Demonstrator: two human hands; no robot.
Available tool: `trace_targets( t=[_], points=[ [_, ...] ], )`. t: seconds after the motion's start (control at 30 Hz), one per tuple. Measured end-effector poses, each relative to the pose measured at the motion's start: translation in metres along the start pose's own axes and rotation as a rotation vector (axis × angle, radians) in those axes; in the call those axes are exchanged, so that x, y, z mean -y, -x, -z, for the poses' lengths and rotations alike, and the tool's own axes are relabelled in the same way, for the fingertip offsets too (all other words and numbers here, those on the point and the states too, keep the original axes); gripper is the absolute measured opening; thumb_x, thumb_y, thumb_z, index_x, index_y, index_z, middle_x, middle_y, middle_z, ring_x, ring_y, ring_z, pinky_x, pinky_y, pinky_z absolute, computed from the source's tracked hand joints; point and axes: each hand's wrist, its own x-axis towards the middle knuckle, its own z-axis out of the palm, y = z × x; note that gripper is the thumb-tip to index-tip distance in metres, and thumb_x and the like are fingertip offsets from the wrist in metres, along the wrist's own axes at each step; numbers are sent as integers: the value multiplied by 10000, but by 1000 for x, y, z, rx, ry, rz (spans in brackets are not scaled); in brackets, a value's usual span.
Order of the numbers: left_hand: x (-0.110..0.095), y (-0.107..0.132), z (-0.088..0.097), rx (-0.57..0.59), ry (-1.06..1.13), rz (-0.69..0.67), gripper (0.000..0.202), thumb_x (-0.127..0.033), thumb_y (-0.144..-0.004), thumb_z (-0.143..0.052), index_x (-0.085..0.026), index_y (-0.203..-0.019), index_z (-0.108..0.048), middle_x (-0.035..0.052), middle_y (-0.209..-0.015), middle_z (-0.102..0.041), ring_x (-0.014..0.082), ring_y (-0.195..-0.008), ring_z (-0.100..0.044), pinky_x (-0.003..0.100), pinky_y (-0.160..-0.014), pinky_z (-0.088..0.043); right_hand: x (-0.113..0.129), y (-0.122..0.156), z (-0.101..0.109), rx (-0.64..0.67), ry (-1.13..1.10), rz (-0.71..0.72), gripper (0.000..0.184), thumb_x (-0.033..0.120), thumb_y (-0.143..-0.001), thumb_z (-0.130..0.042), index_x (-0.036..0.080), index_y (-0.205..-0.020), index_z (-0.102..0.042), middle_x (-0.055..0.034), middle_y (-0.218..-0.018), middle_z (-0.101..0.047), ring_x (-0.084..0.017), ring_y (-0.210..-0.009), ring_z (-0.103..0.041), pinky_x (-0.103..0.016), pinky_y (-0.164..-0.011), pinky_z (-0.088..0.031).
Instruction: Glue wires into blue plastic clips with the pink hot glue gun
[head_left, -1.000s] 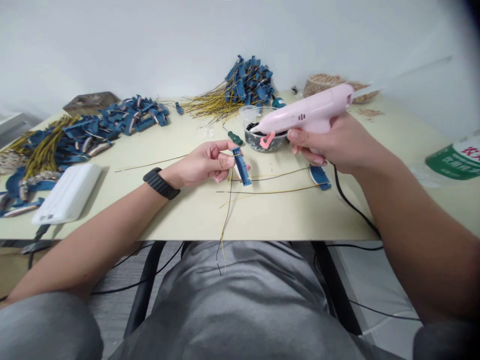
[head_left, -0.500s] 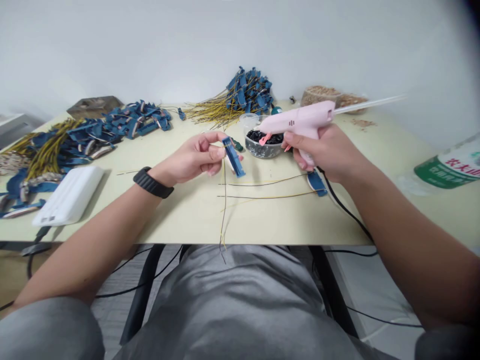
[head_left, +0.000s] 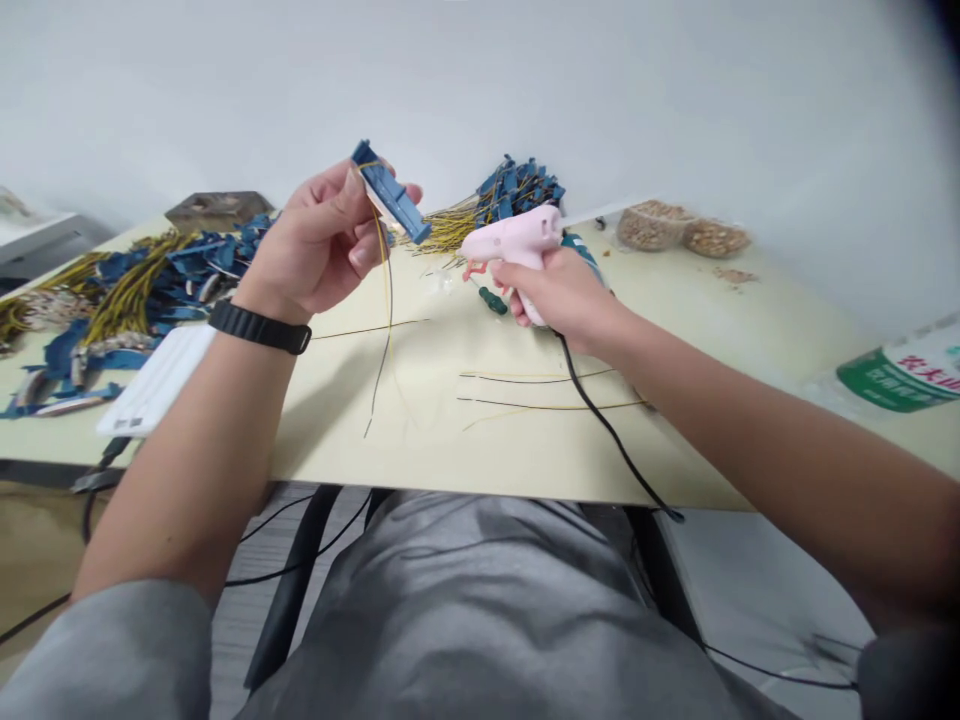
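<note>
Fingers [head_left: 341, 207] of our left hand [head_left: 319, 250] are clamped on a blue strip [head_left: 391, 195], raised above the table [head_left: 420, 440]; the strip juts out past the fingertips, tilted down to the right. Thin yellow and black wires [head_left: 386, 300] hang from below those fingers. Our right hand [head_left: 559, 295] is wrapped tight around the grip of a pink glue gun [head_left: 514, 238], whose nozzle end points left, towards the left fingertips but apart from them. A black cord [head_left: 600, 420] trails from under the right fingers over the table's near edge. Loose wires [head_left: 540, 378] lie just below that hand.
</note>
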Motion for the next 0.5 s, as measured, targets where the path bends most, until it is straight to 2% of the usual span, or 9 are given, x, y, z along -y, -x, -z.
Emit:
trace_targets(
  t=[0.1, 0.17, 0.27, 0.37, 0.43, 0.5],
  points=[
    [-6, -3, -3, -3, 2, 38, 151, -354, -1009, -828, -246, -907, -803, 13, -1107, -875, 62, -520, -404, 268, -506, -362, -10, -22, -22, 8, 106, 63, 226, 400, -1038, -796, 228, -907, -732, -60, -880, -715, -186, -694, -598, -335, -596, -495],
    [-8, -5, -5, -23, -6, 73, 160, -345, -1019, -838, -246, -909, -778, 17, -1139, -871, 81, -589, -471, 266, -554, -383, -15, -33, -33, 38, 174, 151, 194, 386, -1059, -765, 225, -949, -757, -55, -952, -754, -210, -829, -673, -349, -745, -546],
    [-5, -6, -7, -20, -32, 137, 281, -440, -902, -984, -258, -936, -772, 8, -1168, -865, 100, -663, -482, 275, -630, -420, -22, -43, -46, 45, 241, 159, 154, 334, -1060, -731, 212, -976, -776, -52, -1018, -791, -248, -1003, -734, -379, -927, -553],
    [0, -3, -4, 22, -43, 159, 413, -512, -801, -1067, -249, -949, -784, 8, -1133, -859, 105, -710, -492, 271, -675, -447, -29, -43, -54, 76, 278, 121, 190, 385, -1055, -723, 212, -1026, -796, -60, -1062, -814, -283, -1078, -750, -404, -982, -545],
    [3, 0, 0, 32, -59, 160, 377, -505, -850, -1039, -253, -971, -786, -10, -1075, -851, 105, -721, -508, 260, -679, -455, -34, -39, -56, 69, 289, 98, 187, 382, -1044, -724, 209, -1045, -795, -77, -1107, -831, -295, -1103, -757, -406, -994, -550],
    [7, 4, 7, 23, -77, 156, 280, -447, -972, -948, -241, -955, -759, -8, -1026, -838, 102, -712, -537, 250, -667, -467, -39, -34, -57, 53, 307, 67, 190, 373, -1036, -723, 202, -1080, -793, -101, -1153, -844, -306, -1106, -765, -407, -983, -557]
  ],
)
